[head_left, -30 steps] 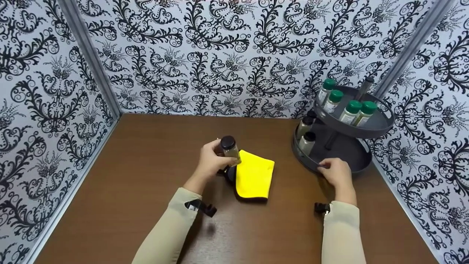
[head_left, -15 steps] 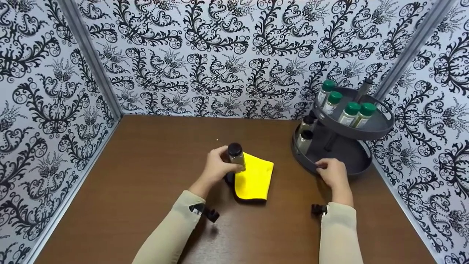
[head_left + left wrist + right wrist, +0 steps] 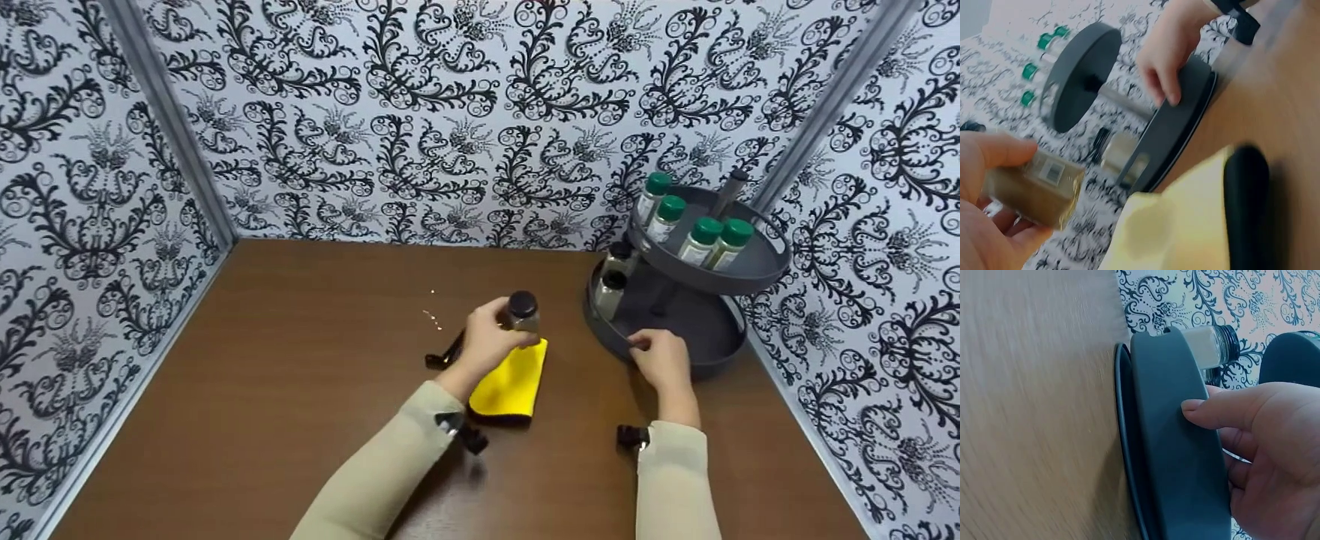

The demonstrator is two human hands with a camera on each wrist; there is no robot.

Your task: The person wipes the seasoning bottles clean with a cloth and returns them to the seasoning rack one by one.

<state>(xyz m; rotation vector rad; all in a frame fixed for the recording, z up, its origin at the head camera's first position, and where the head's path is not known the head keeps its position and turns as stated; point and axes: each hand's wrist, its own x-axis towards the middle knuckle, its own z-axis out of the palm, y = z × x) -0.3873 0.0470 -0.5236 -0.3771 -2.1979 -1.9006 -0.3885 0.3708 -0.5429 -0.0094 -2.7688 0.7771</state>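
Note:
My left hand (image 3: 487, 341) grips a black-capped spice jar (image 3: 523, 315) above a folded yellow cloth (image 3: 504, 386). In the left wrist view the jar (image 3: 1039, 185) shows brownish contents and a barcode label. At the right, my right hand (image 3: 664, 358) pinches the rim of the lower tier (image 3: 701, 360) of a grey two-tier turntable; in the right wrist view the thumb (image 3: 1202, 410) lies outside the rim wall and the fingers curl inside. Two black-capped jars (image 3: 609, 296) stand at the left of that tier. Several green-capped jars (image 3: 697, 244) stand on the upper tier (image 3: 757, 281).
A dark item (image 3: 442, 360), partly hidden by the left hand, lies left of the cloth. Small light specks (image 3: 433, 320) dot the brown table (image 3: 300, 337) behind it. Patterned panels (image 3: 450, 127) enclose the table at the back and both sides.
My left hand has carried the spice jar to the right over the cloth, toward the turntable. My right hand keeps its hold on the lower rim. Light specks now show on the table.

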